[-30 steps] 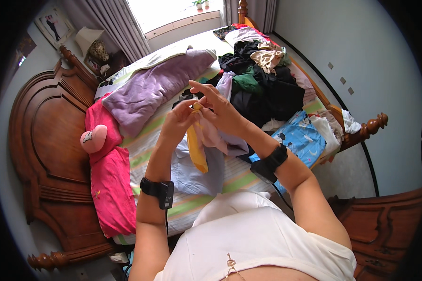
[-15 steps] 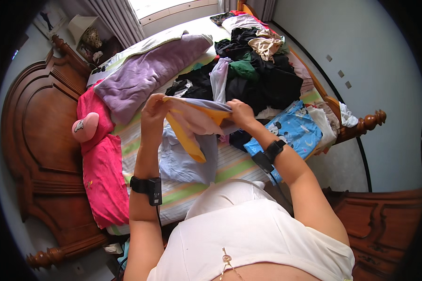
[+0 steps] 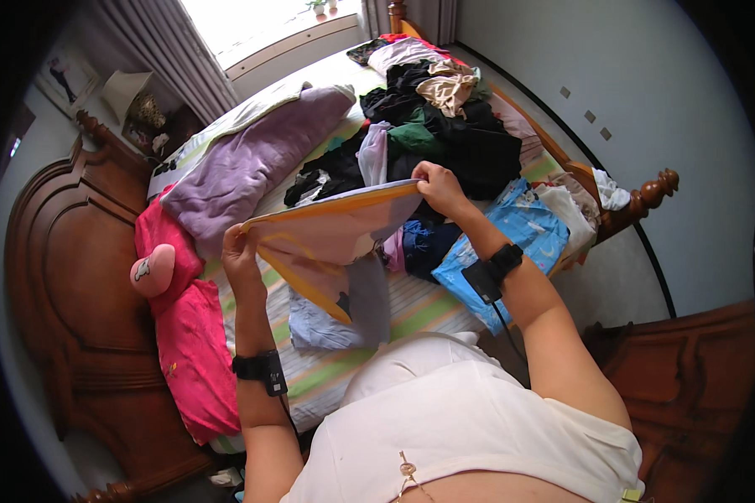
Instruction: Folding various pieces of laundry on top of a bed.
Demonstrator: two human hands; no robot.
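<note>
Holding: left hand [image 3: 242, 251] and right hand [image 3: 438, 186] pinch yellow-trimmed garment [image 3: 331, 236] corners
Tip: keep top edge taut, level

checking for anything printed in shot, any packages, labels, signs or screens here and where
Framed picture: on the wall at upper left, beside the curtains; rectangular, pale, with a dark figure.
Wall plates: three small grey squares in a row on the pale wall at right.
No packages, labels or screens can be made out; the bed holds only clothes and bedding.
</note>
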